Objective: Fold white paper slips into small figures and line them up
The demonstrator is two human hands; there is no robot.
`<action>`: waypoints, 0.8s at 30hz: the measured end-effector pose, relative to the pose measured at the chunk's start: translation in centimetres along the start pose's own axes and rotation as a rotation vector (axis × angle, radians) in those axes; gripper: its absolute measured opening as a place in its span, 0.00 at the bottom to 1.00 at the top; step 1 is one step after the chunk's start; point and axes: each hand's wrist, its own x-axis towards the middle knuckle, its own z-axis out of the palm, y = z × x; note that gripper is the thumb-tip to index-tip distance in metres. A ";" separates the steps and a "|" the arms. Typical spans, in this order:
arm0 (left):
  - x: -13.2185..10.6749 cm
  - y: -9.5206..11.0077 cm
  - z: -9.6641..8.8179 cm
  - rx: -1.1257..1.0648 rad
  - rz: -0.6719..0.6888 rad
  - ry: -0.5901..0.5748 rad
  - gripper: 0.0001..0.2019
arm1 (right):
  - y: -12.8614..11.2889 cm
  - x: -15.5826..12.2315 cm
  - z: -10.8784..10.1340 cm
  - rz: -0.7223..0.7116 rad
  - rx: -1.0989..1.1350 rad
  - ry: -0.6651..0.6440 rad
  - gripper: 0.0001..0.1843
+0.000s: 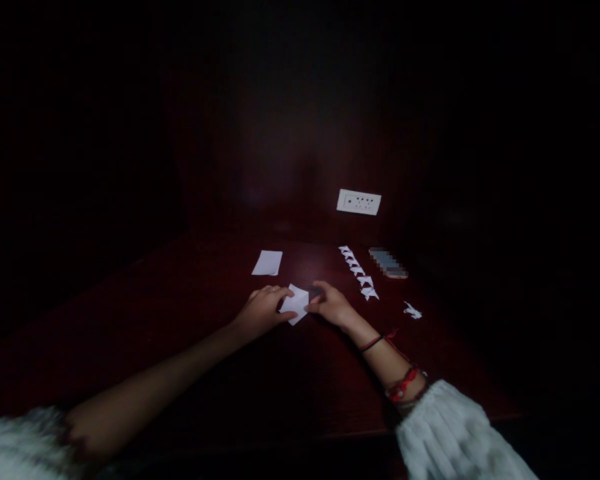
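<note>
A small white paper square (297, 304) lies on the dark red table (190, 320), and both my hands are on it. My left hand (263, 309) pinches its left edge with curled fingers. My right hand (331, 304) presses its right edge with the fingers closed on it. Red string bracelets circle my right wrist. White fluffy sleeves cover both forearms near the bottom of the view.
A blank white paper sheet (267, 263) lies farther back on the left. A row of several small folded paper pieces (359, 273) runs to the right, with one loose folded piece (413, 311) beyond. A phone (389, 263) lies near them. A wall socket (359, 202) sits behind.
</note>
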 end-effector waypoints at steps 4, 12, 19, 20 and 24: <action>0.1 0.1 -0.3 -0.085 0.019 0.052 0.21 | 0.0 0.2 0.0 -0.024 -0.032 0.064 0.33; 0.0 0.1 0.1 -0.101 0.020 0.016 0.19 | -0.6 -0.3 -0.4 -0.229 -0.142 0.090 0.30; 0.0 0.3 0.0 -0.061 0.052 -0.010 0.12 | -0.4 -0.5 -0.4 -0.285 -0.179 0.019 0.35; 0.0 0.4 -0.1 -0.058 0.057 -0.008 0.11 | -0.4 -0.5 -0.4 -0.287 -0.166 0.018 0.36; -0.2 0.8 -0.6 -0.037 0.099 -0.001 0.09 | -0.6 -0.5 -0.3 -0.299 -0.141 0.010 0.38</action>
